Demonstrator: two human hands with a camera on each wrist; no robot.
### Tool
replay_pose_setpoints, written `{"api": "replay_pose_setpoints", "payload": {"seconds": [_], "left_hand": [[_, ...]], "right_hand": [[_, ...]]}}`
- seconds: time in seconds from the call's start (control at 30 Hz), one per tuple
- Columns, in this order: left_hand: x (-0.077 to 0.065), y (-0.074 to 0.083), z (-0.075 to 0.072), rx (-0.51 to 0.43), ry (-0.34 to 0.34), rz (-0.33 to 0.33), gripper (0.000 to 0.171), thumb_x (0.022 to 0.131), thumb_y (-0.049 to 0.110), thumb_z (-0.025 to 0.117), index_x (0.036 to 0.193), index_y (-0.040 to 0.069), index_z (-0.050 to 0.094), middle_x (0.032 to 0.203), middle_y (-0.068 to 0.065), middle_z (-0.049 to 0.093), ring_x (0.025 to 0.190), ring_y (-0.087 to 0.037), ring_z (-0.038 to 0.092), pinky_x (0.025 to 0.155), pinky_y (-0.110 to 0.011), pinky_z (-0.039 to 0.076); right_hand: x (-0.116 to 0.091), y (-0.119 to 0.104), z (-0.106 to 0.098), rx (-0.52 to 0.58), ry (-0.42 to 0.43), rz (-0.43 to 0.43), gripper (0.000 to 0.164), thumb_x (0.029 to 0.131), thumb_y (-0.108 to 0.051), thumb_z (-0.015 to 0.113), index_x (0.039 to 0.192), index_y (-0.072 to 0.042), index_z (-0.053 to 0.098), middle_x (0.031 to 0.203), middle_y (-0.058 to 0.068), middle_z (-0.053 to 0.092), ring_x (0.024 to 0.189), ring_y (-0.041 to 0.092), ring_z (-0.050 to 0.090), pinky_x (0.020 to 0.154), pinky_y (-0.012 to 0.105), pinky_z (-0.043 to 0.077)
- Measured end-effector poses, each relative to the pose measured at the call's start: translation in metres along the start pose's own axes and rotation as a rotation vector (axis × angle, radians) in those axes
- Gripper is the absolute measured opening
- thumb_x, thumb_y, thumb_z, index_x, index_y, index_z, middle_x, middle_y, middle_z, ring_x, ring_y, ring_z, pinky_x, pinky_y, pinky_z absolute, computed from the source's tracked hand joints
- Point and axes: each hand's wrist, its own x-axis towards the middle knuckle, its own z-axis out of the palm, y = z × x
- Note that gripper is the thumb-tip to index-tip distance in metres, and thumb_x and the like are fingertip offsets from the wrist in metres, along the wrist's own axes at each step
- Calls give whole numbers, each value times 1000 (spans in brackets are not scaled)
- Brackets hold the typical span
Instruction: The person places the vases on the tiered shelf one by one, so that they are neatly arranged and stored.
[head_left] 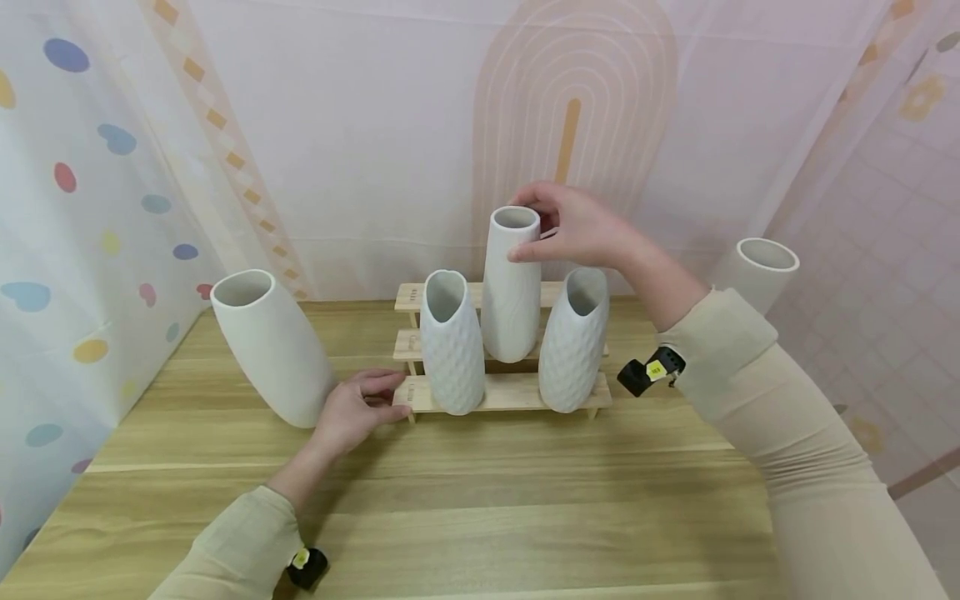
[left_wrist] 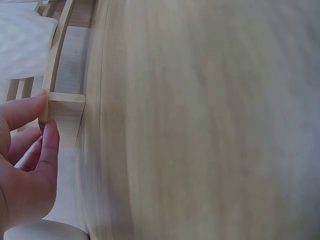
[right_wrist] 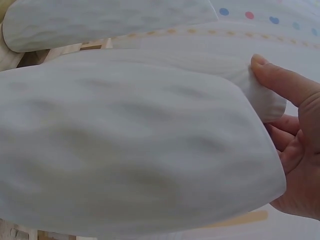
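My right hand (head_left: 576,227) grips a smooth, tall white vase (head_left: 512,292) just below its rim, with the thumb in front and fingers behind. The vase is upright around the middle step of a three-tier wooden stand (head_left: 510,393); whether its base bears on that step I cannot tell. With my left hand (head_left: 354,413) I pinch the left end of the lowest board (left_wrist: 60,42). Two dimpled white vases with slanted mouths, one at left (head_left: 453,358) and one at right (head_left: 573,354), stand on the lowest step. In the right wrist view the nearer dimpled vase (right_wrist: 135,150) partly hides the held one.
A smooth white vase (head_left: 273,350) stands on the wooden table (head_left: 480,517) close by my left hand. Another white vase (head_left: 753,275) is at the far right, partly behind my right sleeve. A patterned curtain (head_left: 360,125) hangs behind the table.
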Motion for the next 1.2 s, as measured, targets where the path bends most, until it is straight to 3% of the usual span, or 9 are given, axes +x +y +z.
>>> {"api": "replay_pose_setpoints", "payload": {"seconds": [0.2,0.47,0.83,1.2], "left_hand": [[1,-1,0,3,-1,-7,53,80,12,83,128,-2,65,135,-17,56,105,-27,61,85,-30,54],[2,-1,0,6,-3,-4,53,81,13,83,129,-1,64,135,-16,57,105,-27,62,85,-30,55],[1,-1,0,1,-7,-7,53,81,12,83,128,-1,65,136,-17,56,106,-28,62,84,-27,54],[2,-1,0,-4,-4,-6,52,80,9,83,128,-2,65,136,-18,56,105,-28,62,84,-26,54]], "right_hand": [[-6,2,-4,39,10,-34,48,88,-11,75,132,-3,56,123,11,64,105,24,61,96,37,48],[-27,14,-21,63,119,-15,44,94,-14,69,134,-2,56,124,15,64,113,27,60,101,40,45],[-67,44,-31,97,199,-47,42,96,-11,65,136,-2,55,121,9,68,108,10,62,92,23,48],[-99,84,-24,168,246,-114,46,94,-1,65,139,-4,56,118,1,70,106,6,63,90,18,49]]}}
